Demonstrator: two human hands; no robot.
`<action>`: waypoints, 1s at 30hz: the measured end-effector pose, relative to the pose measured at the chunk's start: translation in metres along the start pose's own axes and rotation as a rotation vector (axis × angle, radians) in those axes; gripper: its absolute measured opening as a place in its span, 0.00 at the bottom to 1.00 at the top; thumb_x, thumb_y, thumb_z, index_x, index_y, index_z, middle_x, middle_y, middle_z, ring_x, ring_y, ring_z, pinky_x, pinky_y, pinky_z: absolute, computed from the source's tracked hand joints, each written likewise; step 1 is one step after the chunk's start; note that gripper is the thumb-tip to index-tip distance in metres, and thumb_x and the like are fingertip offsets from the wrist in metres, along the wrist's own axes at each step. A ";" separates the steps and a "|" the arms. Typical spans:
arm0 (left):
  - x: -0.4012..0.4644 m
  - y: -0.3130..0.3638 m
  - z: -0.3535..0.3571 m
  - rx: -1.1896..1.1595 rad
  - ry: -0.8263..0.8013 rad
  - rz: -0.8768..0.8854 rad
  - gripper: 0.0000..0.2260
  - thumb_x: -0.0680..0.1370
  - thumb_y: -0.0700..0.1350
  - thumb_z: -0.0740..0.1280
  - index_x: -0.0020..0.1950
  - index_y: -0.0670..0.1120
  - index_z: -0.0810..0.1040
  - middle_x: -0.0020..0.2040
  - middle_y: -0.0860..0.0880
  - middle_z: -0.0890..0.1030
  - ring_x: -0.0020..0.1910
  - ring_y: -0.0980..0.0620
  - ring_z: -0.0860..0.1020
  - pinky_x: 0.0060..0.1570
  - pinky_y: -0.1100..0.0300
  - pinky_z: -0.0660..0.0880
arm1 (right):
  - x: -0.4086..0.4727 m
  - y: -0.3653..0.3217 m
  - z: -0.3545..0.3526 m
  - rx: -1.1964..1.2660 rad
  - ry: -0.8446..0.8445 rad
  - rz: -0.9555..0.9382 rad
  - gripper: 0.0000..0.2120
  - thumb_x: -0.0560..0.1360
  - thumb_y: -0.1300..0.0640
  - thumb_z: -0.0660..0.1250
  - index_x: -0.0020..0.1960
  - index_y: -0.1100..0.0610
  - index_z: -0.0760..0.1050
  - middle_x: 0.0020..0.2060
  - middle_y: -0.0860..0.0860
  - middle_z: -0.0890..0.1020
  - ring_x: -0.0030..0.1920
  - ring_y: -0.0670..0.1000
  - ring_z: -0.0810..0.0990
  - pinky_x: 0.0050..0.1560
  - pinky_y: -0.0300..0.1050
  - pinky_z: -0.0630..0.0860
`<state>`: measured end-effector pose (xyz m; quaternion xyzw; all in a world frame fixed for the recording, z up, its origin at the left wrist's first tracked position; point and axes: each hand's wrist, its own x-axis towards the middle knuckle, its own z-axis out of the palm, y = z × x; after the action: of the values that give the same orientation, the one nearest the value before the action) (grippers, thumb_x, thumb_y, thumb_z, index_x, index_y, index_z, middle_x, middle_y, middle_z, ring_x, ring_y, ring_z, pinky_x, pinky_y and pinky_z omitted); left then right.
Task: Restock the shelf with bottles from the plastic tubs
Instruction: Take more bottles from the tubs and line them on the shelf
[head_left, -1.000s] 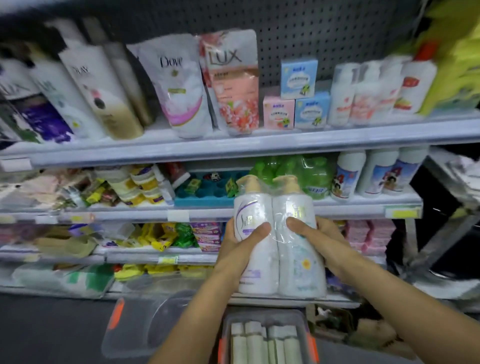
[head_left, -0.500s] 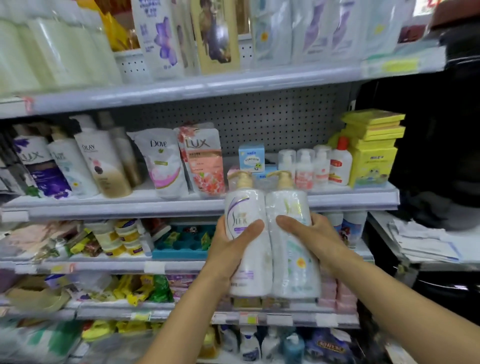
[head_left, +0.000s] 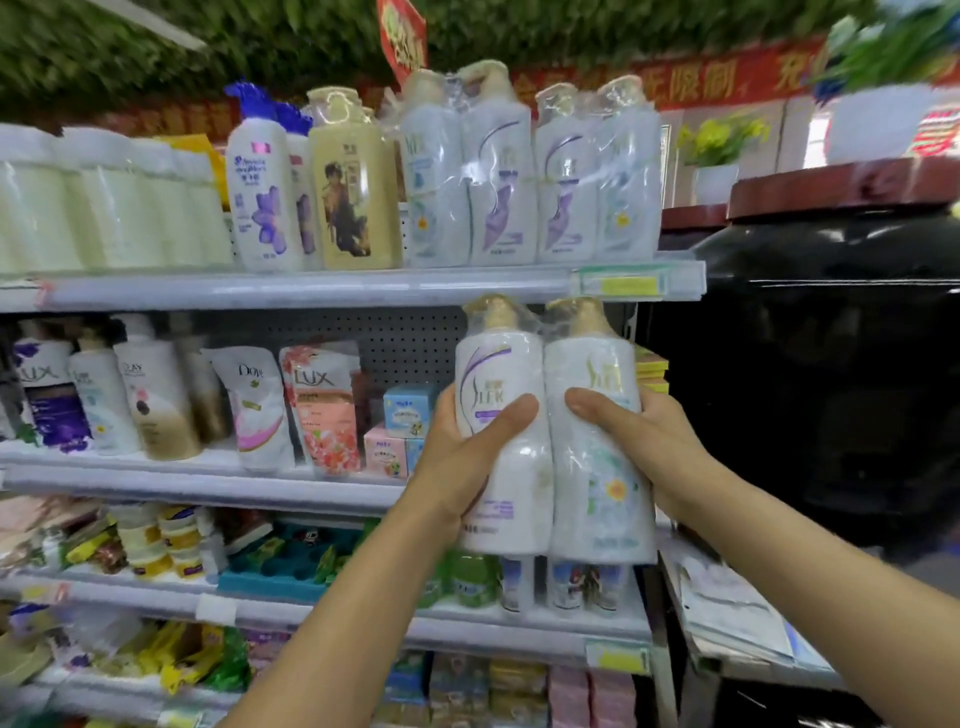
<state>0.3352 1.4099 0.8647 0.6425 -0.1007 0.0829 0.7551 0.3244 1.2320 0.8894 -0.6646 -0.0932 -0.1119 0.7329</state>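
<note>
A shrink-wrapped twin pack of white pump bottles (head_left: 553, 467) with gold caps hangs in front of the shelving, its caps just under the top shelf's front rail (head_left: 332, 291). My left hand (head_left: 462, 462) grips its left side, thumb across the purple label. My right hand (head_left: 639, 447) grips the right side, thumb on the front. Two matching twin packs (head_left: 530, 171) stand on the top shelf, right of centre. The plastic tubs are out of view.
A yellow bottle (head_left: 353, 182) and a purple-flower bottle (head_left: 262, 192) stand left of the twin packs. The second shelf (head_left: 197, 483) holds Lux, Olay and Dove products. A black rounded appliance (head_left: 831, 364) sits close on the right, papers (head_left: 727, 603) below it.
The twin pack has risen with both hands from the lower shelves to just under the top shelf. My view tilted up, so the tubs dropped out of sight and the top shelf appeared.
</note>
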 end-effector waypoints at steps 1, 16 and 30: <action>0.004 0.006 0.009 -0.002 0.007 0.014 0.34 0.62 0.57 0.81 0.64 0.54 0.72 0.56 0.49 0.84 0.51 0.49 0.85 0.52 0.46 0.81 | 0.003 -0.009 -0.006 -0.001 -0.012 -0.014 0.09 0.69 0.57 0.75 0.47 0.57 0.80 0.39 0.53 0.87 0.38 0.53 0.86 0.35 0.45 0.82; 0.092 0.114 0.103 0.057 -0.097 0.343 0.35 0.60 0.56 0.80 0.64 0.49 0.74 0.56 0.48 0.84 0.52 0.49 0.84 0.55 0.48 0.81 | 0.083 -0.126 -0.061 0.002 0.088 -0.313 0.10 0.67 0.57 0.78 0.46 0.55 0.81 0.37 0.50 0.87 0.37 0.51 0.86 0.34 0.43 0.81; 0.181 0.185 0.126 0.230 -0.029 0.514 0.25 0.71 0.51 0.78 0.63 0.47 0.72 0.53 0.46 0.84 0.45 0.48 0.84 0.32 0.56 0.80 | 0.182 -0.201 -0.070 -0.097 0.082 -0.485 0.13 0.66 0.56 0.79 0.47 0.52 0.79 0.42 0.50 0.86 0.41 0.49 0.86 0.39 0.44 0.82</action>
<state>0.4568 1.3146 1.1074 0.6785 -0.2612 0.2732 0.6299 0.4399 1.1365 1.1254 -0.6523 -0.2148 -0.3154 0.6549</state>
